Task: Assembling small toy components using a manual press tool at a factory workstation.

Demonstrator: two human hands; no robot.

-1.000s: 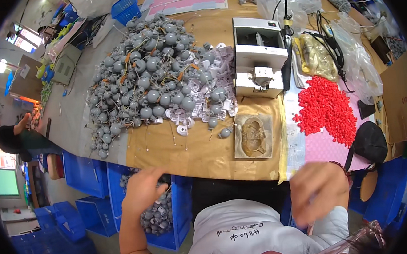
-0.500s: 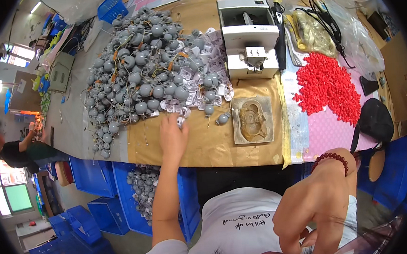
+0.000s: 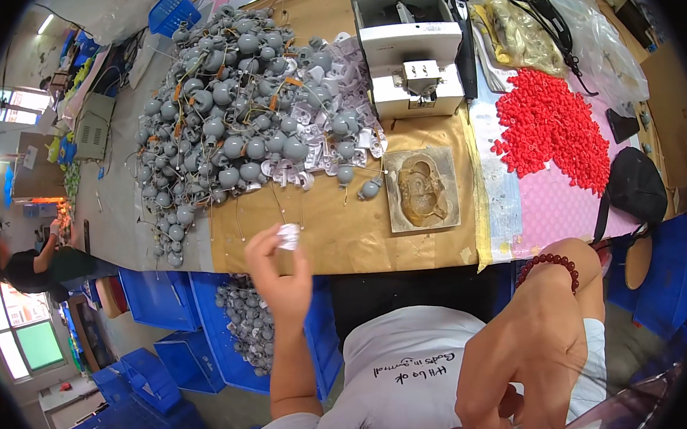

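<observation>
Between the thumb and fingers of my left hand (image 3: 280, 271) is a small white plastic part (image 3: 288, 236), held just over the near edge of the table. Beyond it lies a pile of white plastic parts (image 3: 318, 132), next to a large heap of grey ball-shaped pieces with thin wires (image 3: 229, 111). My right hand (image 3: 520, 353), a red bead bracelet on its wrist, is raised close to me at the lower right. Its fingers are bent inward, and whatever they may hold is hidden.
A white machine (image 3: 412, 50) stands at the back, a square metal mould block (image 3: 421, 189) before it. Small red parts (image 3: 549, 128) are heaped on the right beside a black pouch (image 3: 635, 186). Blue crates (image 3: 158, 299) stand below the table; another person (image 3: 23, 253) is at far left.
My left hand has drawn back from the pile toward me, lifting a small white plastic part. My right hand stays raised at nearly the same place. The view has shifted slightly.
</observation>
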